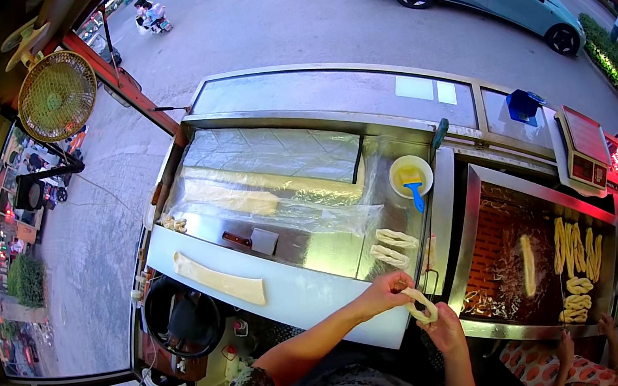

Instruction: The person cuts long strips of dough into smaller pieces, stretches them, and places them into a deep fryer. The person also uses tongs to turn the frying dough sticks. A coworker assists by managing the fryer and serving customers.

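Observation:
Between my left hand [391, 291] and my right hand [444, 327] is a twisted loop of raw dough [421, 303], gripped at both ends, just past the right end of the white cutting board [326, 308]. Two twisted dough pieces [389, 256] lie on the steel counter above my hands. A flat dough strip [220, 278] rests on the board's left part. Behind it on the steel lies a dough scraper [264, 241]. Sheets of dough [231, 195] are under clear plastic film. A blue-handled brush [415, 192] stands in a white bowl of yellowish liquid [393, 175].
At right, a fryer of hot oil [496, 261] holds one frying dough stick [528, 266] and several pieces along its right side. Another person's hands [566, 347] are near its lower right edge. A scale [584, 149] stands behind it. A black bin [183, 316] sits below the board.

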A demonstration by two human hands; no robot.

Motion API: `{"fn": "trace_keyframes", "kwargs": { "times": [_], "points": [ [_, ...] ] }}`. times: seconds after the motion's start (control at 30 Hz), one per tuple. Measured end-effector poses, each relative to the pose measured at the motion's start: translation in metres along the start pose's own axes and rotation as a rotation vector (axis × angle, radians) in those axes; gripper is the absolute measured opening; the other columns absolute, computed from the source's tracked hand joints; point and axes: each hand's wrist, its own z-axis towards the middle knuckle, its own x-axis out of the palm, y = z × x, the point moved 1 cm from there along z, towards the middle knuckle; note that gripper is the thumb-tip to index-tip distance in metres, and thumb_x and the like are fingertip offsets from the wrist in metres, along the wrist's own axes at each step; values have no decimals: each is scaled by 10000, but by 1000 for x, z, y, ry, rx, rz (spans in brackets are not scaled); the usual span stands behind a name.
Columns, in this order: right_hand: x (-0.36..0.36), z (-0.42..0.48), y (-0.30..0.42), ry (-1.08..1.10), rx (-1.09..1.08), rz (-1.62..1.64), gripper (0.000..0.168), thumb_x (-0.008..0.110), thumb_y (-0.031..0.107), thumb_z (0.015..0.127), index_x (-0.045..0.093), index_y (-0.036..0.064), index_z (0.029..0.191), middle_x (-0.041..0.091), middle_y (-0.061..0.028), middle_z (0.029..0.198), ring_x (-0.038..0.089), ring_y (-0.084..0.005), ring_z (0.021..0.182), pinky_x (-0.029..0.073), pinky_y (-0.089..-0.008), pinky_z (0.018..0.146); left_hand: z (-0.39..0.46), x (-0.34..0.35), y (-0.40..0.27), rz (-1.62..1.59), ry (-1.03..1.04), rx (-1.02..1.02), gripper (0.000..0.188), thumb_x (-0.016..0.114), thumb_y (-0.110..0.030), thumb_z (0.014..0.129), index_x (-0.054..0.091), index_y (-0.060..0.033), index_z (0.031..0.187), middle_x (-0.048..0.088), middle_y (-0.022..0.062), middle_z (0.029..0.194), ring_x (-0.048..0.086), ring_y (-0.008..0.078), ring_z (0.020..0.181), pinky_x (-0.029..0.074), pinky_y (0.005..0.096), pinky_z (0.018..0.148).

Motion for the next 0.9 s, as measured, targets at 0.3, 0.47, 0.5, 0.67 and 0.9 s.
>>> {"fn": "trace_keyframes", "kwargs": {
  "times": [0.3, 0.47, 0.5, 0.67, 0.9],
  "points": [
    [-54, -10, 4, -584, -202, -65, 358, 539, -8, 844, 513, 55, 1195, 608, -70, 904, 602, -166, 712, 537, -295, 585, 7, 12, 40, 36, -84, -8, 205, 603, 37, 797, 527, -75, 951, 636, 43, 881, 553, 80, 694, 442, 227, 633],
    [-159, -67, 38, -893, -639, 175, 422, 523, 39, 860, 499, 60, 1280, 596, -55, 928, 585, -136, 700, 511, -252, 520, -9, -43, 27, -286, -399, -45, 116, 574, -45, 865, 554, -122, 948, 659, 87, 783, 359, 48, 451, 259, 204, 409],
    [-171, -84, 47, -914, -686, 160, 419, 525, 48, 865, 493, 53, 1283, 598, -63, 948, 593, -146, 703, 519, -264, 533, -11, -55, 20, -312, -487, -18, 101, 579, -56, 870, 544, -122, 938, 652, 86, 777, 348, 53, 445, 257, 206, 410],
    [-177, -133, 68, -1281, -513, -401, 410, 545, -19, 811, 528, 7, 1219, 595, -71, 957, 583, -147, 751, 499, -271, 616, 7, -57, 3, -321, -394, -98, 180, 586, 4, 816, 537, -106, 950, 657, 93, 777, 378, 62, 455, 271, 210, 414],
    [-236, -200, 71, -1261, -414, -541, 368, 603, 27, 848, 558, 20, 1213, 638, -91, 1005, 628, -166, 860, 542, -269, 658, 96, -49, 12, 112, -485, 33, 122, 582, -35, 808, 553, -123, 887, 655, 44, 743, 426, 55, 475, 337, 211, 415]
  ]
}}
